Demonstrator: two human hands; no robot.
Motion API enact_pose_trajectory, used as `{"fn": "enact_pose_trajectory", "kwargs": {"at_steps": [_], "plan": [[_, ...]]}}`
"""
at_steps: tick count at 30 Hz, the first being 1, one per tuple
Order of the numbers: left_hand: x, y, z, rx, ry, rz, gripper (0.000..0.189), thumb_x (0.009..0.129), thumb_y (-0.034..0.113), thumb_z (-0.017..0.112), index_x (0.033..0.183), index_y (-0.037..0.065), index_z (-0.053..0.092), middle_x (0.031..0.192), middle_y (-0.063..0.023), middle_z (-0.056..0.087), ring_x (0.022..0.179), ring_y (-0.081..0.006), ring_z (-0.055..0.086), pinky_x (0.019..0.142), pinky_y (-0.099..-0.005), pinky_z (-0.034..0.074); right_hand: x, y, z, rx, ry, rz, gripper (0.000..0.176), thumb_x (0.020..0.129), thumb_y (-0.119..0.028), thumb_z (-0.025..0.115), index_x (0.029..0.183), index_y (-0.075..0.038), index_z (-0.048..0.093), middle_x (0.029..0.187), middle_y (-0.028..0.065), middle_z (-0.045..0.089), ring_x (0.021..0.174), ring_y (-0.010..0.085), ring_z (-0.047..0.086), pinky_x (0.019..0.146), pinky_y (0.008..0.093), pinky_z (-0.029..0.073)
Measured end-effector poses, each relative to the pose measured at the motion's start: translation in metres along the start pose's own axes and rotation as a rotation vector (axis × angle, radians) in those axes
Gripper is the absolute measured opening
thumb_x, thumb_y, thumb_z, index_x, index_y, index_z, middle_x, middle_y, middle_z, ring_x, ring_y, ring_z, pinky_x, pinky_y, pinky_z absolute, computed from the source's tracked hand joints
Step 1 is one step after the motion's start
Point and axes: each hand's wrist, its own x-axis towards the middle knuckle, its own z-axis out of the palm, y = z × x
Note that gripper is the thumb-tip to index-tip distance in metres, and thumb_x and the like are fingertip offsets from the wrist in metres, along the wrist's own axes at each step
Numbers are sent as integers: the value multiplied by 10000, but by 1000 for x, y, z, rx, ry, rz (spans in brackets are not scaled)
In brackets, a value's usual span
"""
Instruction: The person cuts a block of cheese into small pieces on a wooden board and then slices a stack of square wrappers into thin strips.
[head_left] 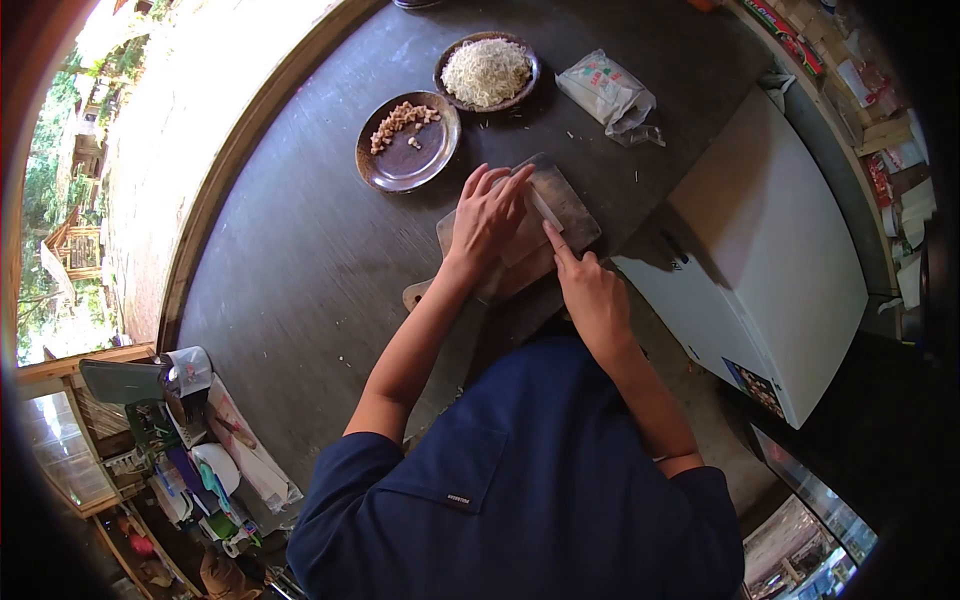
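Observation:
My left hand point(487, 222) lies over the wooden cutting board point(572, 205), palm down, with its fingers stretched and slightly apart. Beneath and beside it is a pale thin sheet point(528, 240). My right hand point(592, 300) is at the board's right side, its index finger extended and the other fingers curled; what they hold, if anything, is hidden. The index fingertip is at a narrow whitish strip point(544, 208), which is too small to identify. Beyond the hands stand a brown plate point(432, 168) with small light-brown pieces and a bowl point(441, 78) heaped with pale shreds.
A printed plastic package point(606, 95) lies at the back right of the dark table point(290, 230). The board's rounded handle point(414, 295) shows by my left forearm. Right of the table is a white appliance point(770, 240); utensils and containers point(205, 440) crowd the lower left.

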Motion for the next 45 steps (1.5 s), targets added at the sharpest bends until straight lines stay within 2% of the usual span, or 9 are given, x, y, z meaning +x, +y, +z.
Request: {"fn": "enact_pose_trajectory", "kwargs": {"at_steps": [4,12,22,25,28,31,34,36,45], "plan": [[0,-2,0,-8,-5,39,514,929,133,727,1434,191,649,1152,-39,759,1205,-233,669,1195,-476,424,-7,2,1,-27,12,8,777,1026,-113,592,1694,-381,299,824,127,642,675,296,754,637,421,645],[-5,-10,1,58,-38,123,352,828,137,765,1174,203,781,1190,28,735,1263,-220,633,1229,-501,383,-19,8,5,-73,51,15,719,1056,-173,583,1681,-407,317,811,123,650,640,286,747,593,410,639],[-5,-9,0,63,-43,113,370,813,148,769,1176,214,803,1181,30,751,1272,-223,638,1216,-503,407,-64,24,1,-39,96,11,685,1050,-265,645,1659,-414,369,756,104,627,586,279,711,552,407,611],[-4,-8,-2,23,-42,107,389,821,125,758,1203,192,792,1192,13,751,1259,-234,644,1215,-510,409,-79,29,-3,-37,52,38,651,1062,-275,636,1650,-408,391,751,107,629,597,293,714,555,420,611],[-7,-2,-2,-7,0,103,395,848,97,755,1238,153,776,1217,-23,744,1242,-259,650,1163,-481,464,-82,34,-5,44,41,53,619,1080,-291,616,1646,-413,396,755,113,637,604,322,710,560,444,611],[-25,9,-8,-59,89,-102,337,923,115,732,1252,40,729,1247,-105,698,1204,-312,633,1037,-440,524,-70,30,-4,143,91,51,598,1091,-307,599,1642,-421,396,767,121,646,606,351,703,565,465,611],[-38,14,-9,-50,29,-175,359,917,111,725,1268,35,714,1243,-117,662,1155,-322,627,1017,-450,524,-43,19,5,188,138,45,584,1096,-317,585,1638,-428,399,786,124,657,628,361,714,576,465,619],[-36,13,-7,-28,18,-166,376,914,112,721,1278,24,704,1243,-126,645,1140,-327,621,1007,-450,525,-21,6,8,172,186,16,567,1104,-324,567,1637,-425,401,806,133,668,658,364,731,590,463,630],[-37,17,-1,-9,48,-146,420,884,92,695,1282,-39,675,1244,-147,618,1159,-331,599,1018,-421,521,8,-19,14,118,107,28,594,1102,-312,562,1653,-430,371,838,148,670,668,391,717,609,488,611]]}}
